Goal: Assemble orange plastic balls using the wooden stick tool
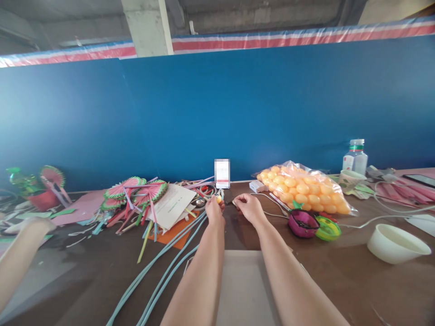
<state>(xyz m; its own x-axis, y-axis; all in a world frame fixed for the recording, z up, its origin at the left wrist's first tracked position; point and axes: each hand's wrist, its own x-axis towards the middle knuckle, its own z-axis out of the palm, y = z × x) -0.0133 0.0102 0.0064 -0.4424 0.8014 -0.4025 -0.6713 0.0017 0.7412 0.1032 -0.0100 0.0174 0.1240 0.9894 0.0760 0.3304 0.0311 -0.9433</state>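
Both my arms reach forward over a brown table (340,280). My left hand (214,210) is closed in a pinch on a small orange ball (219,198). Just to its right, my right hand (247,207) is closed on a thin dark tool (229,202) whose tip points at the ball. A small white card (222,173) stands upright right behind the hands. Beneath my forearms lies a pale board (243,290).
A clear bag of orange balls (302,186) lies right of the hands, with a magenta case (303,223) and green lid (328,227) before it. White bowl (394,243) and bottle (355,156) stand far right. Paper fans (136,190), colored strips and light-blue tubes (159,271) lie left. Another person's arm (16,258) enters at left.
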